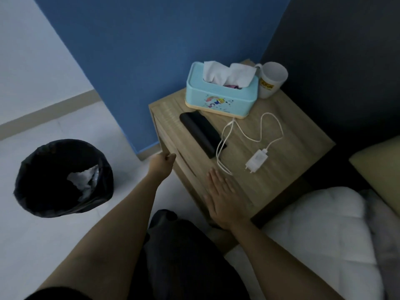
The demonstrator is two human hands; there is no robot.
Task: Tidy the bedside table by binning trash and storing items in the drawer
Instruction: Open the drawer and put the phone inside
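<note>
The wooden bedside table (281,161) holds a black case (200,133), a white charger with its coiled cable (256,160), a light blue tissue box (223,94) and a white cup (272,80). My left hand (162,163) is curled around the top edge of the drawer front (171,146) on the table's left side. My right hand (225,200) lies flat, fingers together, on the near corner of the tabletop. A black-lined bin (62,178) stands on the floor to the left, with crumpled white trash inside.
A blue wall panel rises behind the table and a dark wall stands to the right. A white pillow (320,234) and the bed edge fill the lower right. Pale floor tiles surround the bin. My dark-clothed knee is below the table.
</note>
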